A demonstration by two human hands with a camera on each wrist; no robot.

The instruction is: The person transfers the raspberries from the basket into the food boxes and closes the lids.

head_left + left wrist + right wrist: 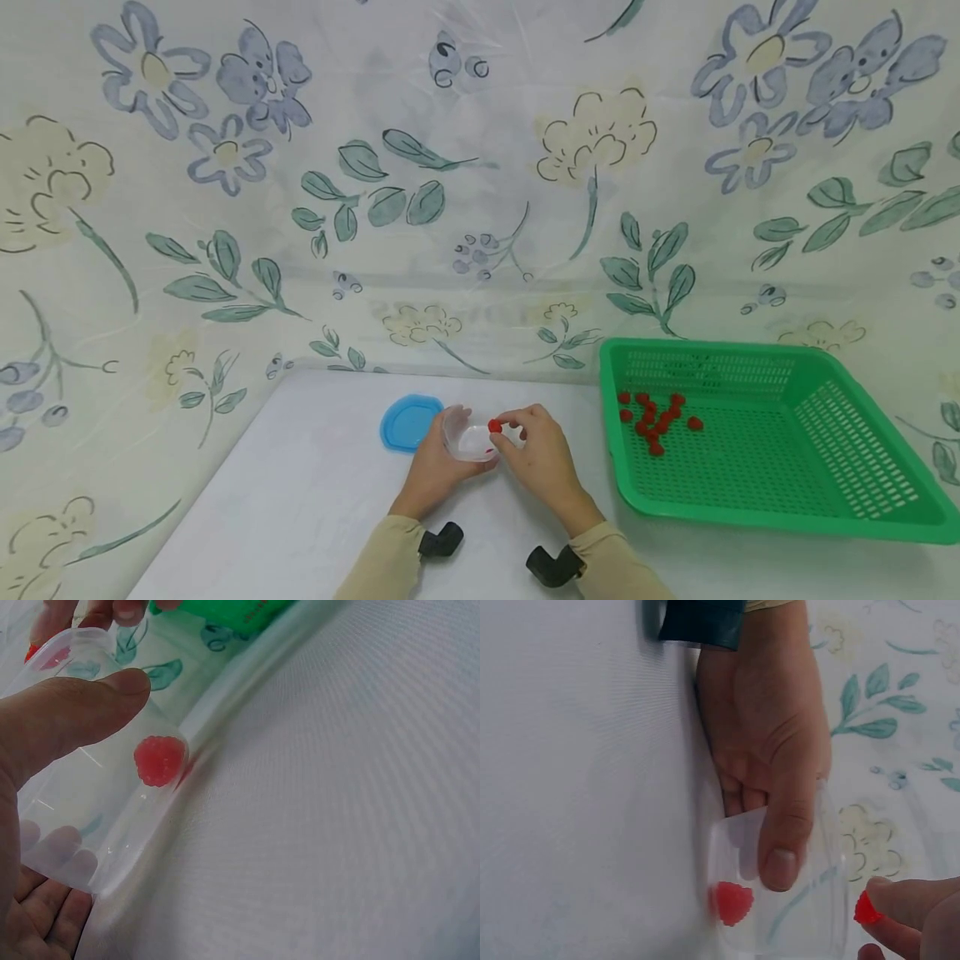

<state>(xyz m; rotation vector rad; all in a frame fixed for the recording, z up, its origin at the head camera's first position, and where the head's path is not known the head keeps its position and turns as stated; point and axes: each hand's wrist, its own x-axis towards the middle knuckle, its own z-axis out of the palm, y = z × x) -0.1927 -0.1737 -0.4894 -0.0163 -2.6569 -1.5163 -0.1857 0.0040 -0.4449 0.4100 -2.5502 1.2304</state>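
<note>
Far left on the desk (pixel 285 492), a blue lid (pixel 410 423) lies apart from its likely mate, a clear plastic container (pixel 468 443); set aside so, it leaves the container's mouth uncovered.

Centre, the left hand (pixel 437 471) grips the container, thumb along one wall, the other fingers round the opposite side. This grasp presumably serves to steady a light vessel while keeping its opening free on the right hand's side. A single raspberry (pixel 160 760) sits low inside, seen through the transparent wall; it lies beyond the left thumb's tip, not touched by the fingers. Whether the container's base meets the desk cannot be told.

Just right of centre, the right hand (pixel 542 458) has thumb and forefinger closed on a second raspberry (pixel 495 426). The fruit is at their very tips, projecting toward the container and just outside its rim; the tip pinch seems suited to a small, soft-looking piece.

Far right, a green plastic basket (pixel 750 475) stands on the desk, well within the right hand's reach. More raspberries (pixel 662 427) lie on its floor, gathered toward the side nearest the hands, well apart from the fingers.
</note>
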